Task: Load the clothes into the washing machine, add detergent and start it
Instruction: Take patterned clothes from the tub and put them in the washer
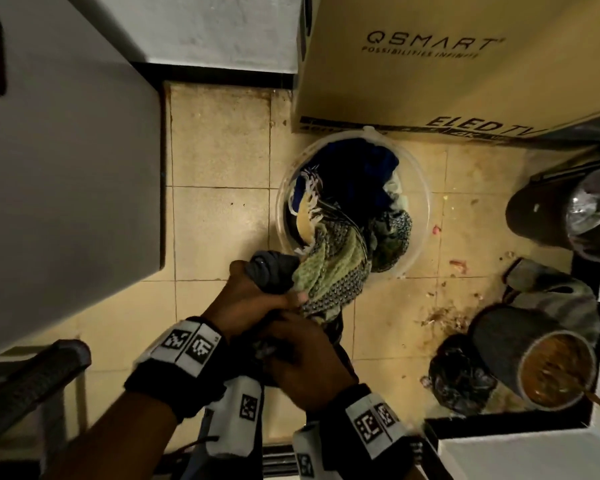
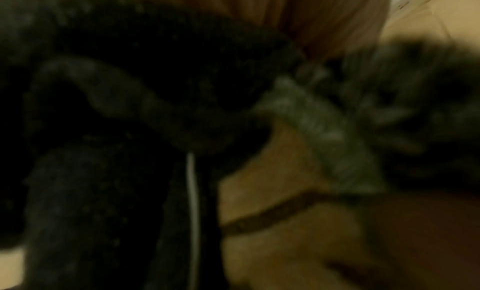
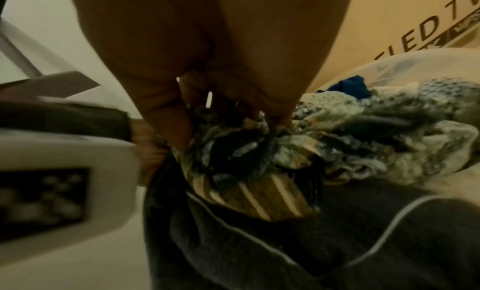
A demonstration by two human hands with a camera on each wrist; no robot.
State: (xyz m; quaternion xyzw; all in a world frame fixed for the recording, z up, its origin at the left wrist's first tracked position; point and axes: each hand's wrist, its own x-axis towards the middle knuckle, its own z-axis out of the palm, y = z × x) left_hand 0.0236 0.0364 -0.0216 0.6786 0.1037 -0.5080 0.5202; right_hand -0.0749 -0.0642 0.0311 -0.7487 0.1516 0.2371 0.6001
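Note:
A clear plastic tub [image 1: 426, 188] of mixed clothes [image 1: 357, 188] stands on the tiled floor below me. My left hand [image 1: 253, 299] grips a bunch of dark grey cloth [image 1: 274, 271] together with a green patterned garment [image 1: 333, 275] that trails out of the tub. Just beneath it, my right hand [image 1: 302, 351] clutches the same bundle [image 3: 233, 156], where patterned and striped fabric [image 3: 270, 197] hangs over a dark garment with white piping [image 3: 285, 243]. The left wrist view is blurred, showing only dark fabric [image 2: 103, 130]. At the left stands the white washing machine [image 1: 56, 168].
A large cardboard TV box [image 1: 447, 57] leans behind the tub. To the right sit a dark bin [image 1: 551, 209], a black bag [image 1: 461, 375] and a bucket of brown liquid [image 1: 558, 368]. Scraps litter the floor [image 1: 222, 216] around them.

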